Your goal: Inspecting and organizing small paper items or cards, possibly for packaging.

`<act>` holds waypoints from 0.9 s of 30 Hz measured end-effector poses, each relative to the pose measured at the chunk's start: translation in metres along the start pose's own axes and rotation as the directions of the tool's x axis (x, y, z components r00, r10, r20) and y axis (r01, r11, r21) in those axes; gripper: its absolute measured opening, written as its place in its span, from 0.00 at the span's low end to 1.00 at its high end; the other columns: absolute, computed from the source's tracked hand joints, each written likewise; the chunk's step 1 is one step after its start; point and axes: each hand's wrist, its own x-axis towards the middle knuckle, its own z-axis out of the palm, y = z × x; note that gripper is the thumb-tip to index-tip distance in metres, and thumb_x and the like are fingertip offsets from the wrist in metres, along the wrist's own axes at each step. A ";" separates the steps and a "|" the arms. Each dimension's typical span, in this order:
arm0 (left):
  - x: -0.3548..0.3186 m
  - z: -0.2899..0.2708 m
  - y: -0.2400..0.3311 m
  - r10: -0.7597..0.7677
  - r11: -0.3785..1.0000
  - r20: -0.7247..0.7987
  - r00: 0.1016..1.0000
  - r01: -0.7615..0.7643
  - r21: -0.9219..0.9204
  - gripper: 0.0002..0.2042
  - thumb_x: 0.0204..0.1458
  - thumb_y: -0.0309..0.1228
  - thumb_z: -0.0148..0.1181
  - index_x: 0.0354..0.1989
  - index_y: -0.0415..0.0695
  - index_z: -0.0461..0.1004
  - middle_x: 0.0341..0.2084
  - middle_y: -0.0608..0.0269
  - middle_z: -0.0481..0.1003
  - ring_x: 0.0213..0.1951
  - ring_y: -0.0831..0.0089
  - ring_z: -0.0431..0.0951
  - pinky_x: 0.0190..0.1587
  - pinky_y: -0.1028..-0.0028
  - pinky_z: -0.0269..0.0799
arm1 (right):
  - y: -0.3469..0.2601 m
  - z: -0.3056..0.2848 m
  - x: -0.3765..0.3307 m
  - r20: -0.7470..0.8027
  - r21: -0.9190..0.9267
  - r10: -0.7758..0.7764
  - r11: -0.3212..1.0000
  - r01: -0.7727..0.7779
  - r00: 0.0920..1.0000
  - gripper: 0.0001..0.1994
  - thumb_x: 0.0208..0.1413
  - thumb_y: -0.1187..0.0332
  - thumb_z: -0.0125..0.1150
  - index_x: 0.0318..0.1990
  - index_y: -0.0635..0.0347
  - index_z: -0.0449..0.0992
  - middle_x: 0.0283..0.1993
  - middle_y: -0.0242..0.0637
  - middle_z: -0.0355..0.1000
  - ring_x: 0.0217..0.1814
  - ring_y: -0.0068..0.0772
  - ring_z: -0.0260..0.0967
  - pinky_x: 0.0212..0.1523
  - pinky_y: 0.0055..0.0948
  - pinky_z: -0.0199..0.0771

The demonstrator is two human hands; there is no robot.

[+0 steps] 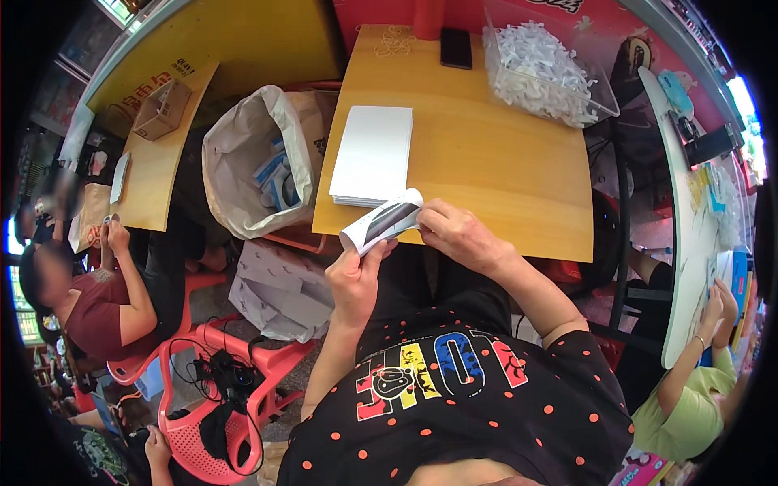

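Observation:
A printed paper sheet, curled over into a loose roll or fold, is held above the near edge of the table. My left hand pinches its lower side from beneath, thumb and fingers closed. My right hand grips its right end with bent fingers. A dark printed picture shows on the inner face of the sheet. Just beyond it, a neat stack of white sheets lies on the wooden table, close to my left hand.
A clear bin of small white plastic pieces, a black phone and rubber bands are at the table's far side. Left stand a white sack holding blue-white packets and a red chair with cables. People work on both sides.

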 end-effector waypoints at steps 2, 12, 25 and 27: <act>0.001 0.002 0.001 0.015 1.000 -0.023 1.000 -0.015 -0.007 0.09 0.55 0.21 0.55 0.42 0.28 0.73 0.33 0.53 0.78 0.35 0.68 0.80 0.39 0.72 0.79 | -0.001 -0.001 0.001 0.025 -0.015 0.017 1.000 -0.017 1.000 0.07 0.48 0.76 0.58 0.35 0.63 0.68 0.33 0.43 0.66 0.34 0.46 0.69 0.33 0.37 0.72; -0.003 -0.001 -0.001 0.030 1.000 -0.073 0.997 -0.031 -0.003 0.08 0.54 0.20 0.56 0.41 0.28 0.74 0.30 0.54 0.79 0.33 0.71 0.81 0.37 0.75 0.78 | -0.001 0.005 0.000 0.012 -0.028 -0.032 0.999 0.032 0.999 0.06 0.49 0.77 0.57 0.32 0.62 0.65 0.32 0.42 0.64 0.33 0.45 0.67 0.33 0.37 0.70; -0.003 -0.004 -0.004 0.143 0.986 -0.015 0.990 -0.141 0.090 0.10 0.55 0.21 0.55 0.42 0.28 0.73 0.33 0.53 0.79 0.35 0.68 0.80 0.39 0.71 0.79 | 0.005 0.012 -0.004 -0.039 0.067 0.097 0.993 -0.094 0.995 0.06 0.47 0.77 0.62 0.30 0.62 0.69 0.26 0.36 0.66 0.27 0.35 0.68 0.30 0.29 0.69; -0.003 -0.007 -0.005 0.169 0.979 -0.005 0.986 -0.167 0.121 0.09 0.55 0.21 0.55 0.42 0.28 0.74 0.33 0.53 0.79 0.35 0.68 0.81 0.39 0.72 0.79 | 0.002 -0.001 -0.003 0.092 0.303 0.329 0.890 -0.341 0.940 0.06 0.49 0.76 0.63 0.31 0.63 0.71 0.26 0.31 0.68 0.26 0.26 0.66 0.28 0.25 0.68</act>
